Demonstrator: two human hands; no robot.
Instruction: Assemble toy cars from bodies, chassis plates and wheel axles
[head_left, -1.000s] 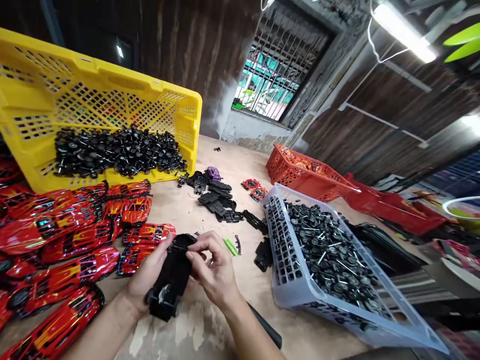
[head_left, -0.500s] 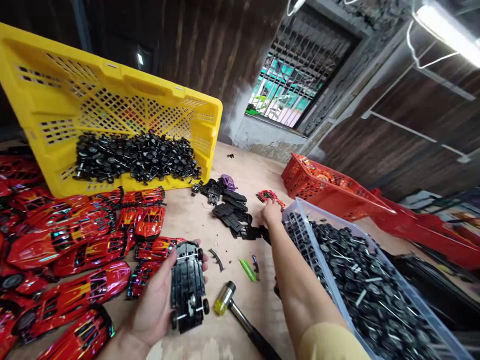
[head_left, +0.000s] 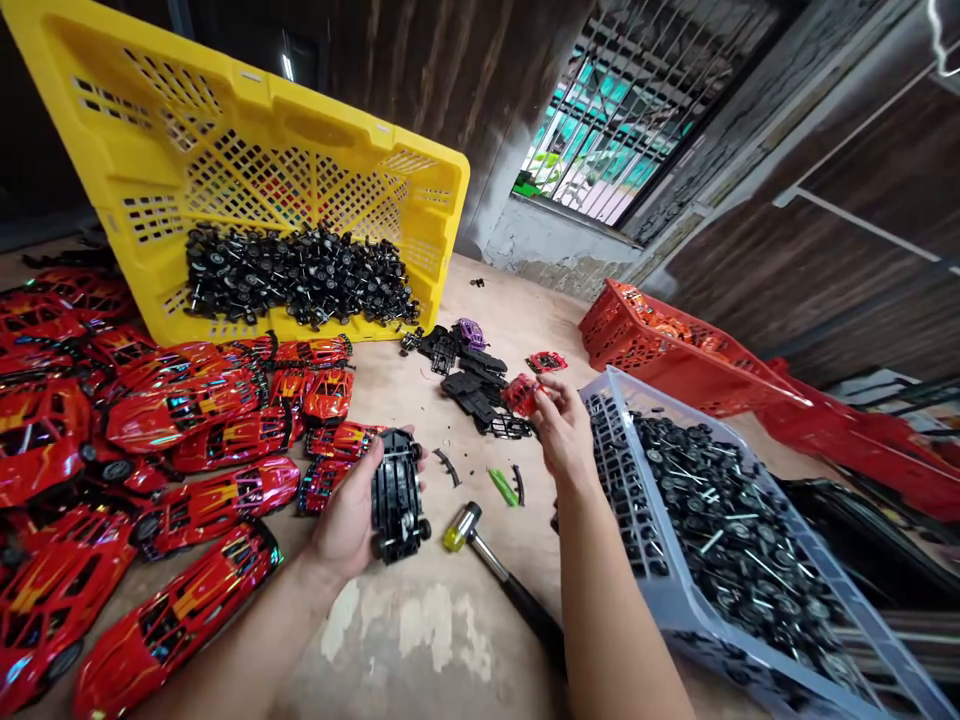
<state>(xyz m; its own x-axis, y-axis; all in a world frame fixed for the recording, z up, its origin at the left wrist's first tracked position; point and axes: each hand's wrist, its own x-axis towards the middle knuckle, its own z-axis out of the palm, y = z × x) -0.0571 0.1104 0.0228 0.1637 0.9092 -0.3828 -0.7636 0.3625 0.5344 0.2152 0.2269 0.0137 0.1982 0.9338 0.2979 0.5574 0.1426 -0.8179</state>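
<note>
My left hand (head_left: 341,525) is closed round the edges of a black toy car chassis (head_left: 396,490), which has wheels and axles fitted. Pinched in the fingers of my right hand (head_left: 564,425) is a small red toy car part (head_left: 520,394), raised over the table. A similar red piece (head_left: 546,361) lies just behind it. Black plastic chassis plates (head_left: 472,395) are heaped to the left of that hand, with a purple piece (head_left: 472,333) at their back. Between my forearms rests a mallet (head_left: 463,525) with a yellow face and a dark handle.
Finished-looking red toy cars (head_left: 217,500) crowd the left side. A yellow crate (head_left: 292,110) stands tipped on its side, holding black wheel sets (head_left: 300,275). At right are a clear bin (head_left: 694,600) of wheels and axles and a red basket (head_left: 600,330). Green scraps (head_left: 502,487) lie mid-table.
My right hand has picked up one red part and drawn it back toward me. The left hand still holds the chassis. The whole view has shifted somewhat.
</note>
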